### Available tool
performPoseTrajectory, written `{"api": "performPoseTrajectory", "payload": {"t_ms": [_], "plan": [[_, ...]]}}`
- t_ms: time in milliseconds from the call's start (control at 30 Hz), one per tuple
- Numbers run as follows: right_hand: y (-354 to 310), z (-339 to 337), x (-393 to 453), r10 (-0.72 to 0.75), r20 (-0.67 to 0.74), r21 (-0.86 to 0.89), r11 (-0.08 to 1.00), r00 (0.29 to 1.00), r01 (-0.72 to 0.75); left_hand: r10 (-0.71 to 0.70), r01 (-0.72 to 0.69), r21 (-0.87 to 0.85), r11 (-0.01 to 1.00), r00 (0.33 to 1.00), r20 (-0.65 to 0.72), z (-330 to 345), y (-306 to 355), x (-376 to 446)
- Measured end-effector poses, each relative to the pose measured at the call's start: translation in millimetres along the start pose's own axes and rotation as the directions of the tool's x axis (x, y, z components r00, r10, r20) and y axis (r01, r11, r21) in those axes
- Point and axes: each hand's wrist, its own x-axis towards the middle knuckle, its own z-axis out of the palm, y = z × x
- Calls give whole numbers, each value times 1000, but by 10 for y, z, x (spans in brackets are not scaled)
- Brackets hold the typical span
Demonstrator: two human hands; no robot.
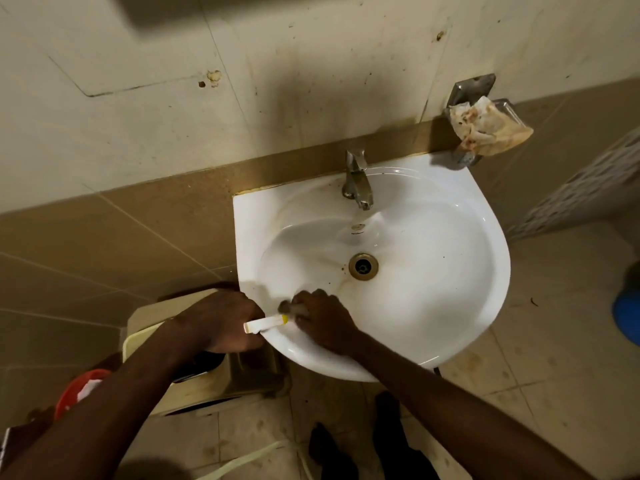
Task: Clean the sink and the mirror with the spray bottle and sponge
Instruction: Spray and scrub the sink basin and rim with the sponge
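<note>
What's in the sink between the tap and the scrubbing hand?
In the head view, only the drain and stained basin lie between the tap and the right hand.

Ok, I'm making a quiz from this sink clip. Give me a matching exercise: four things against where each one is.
Things:
1. tap
2. drain
3. right hand
4. soap dish

Places:
A. on the wall, right of the sink
B. basin's near-left side
C. back rim
D. centre of the basin

Pairs: 1-C, 2-D, 3-B, 4-A
</note>
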Motion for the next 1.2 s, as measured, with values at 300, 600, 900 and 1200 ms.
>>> {"api": "performPoseTrajectory", "payload": {"t_ms": [300,600,900,1200], "plan": [[514,-189,83,277,-39,-150,948,960,-280,-29,38,185,982,998,-52,-185,157,125],[200,-226,-317,-73,155,12,997,985,72,-50,56,164,985,998,-44,-226,239,68],[105,-359,-653,-500,129,72,866,857,494,-29,36,49,998,991,-130,-125,104,-133],[-28,-184,-219,-148,82,-46,987,986,152,-48,48,132,990,999,0,-255,255,10]]}}
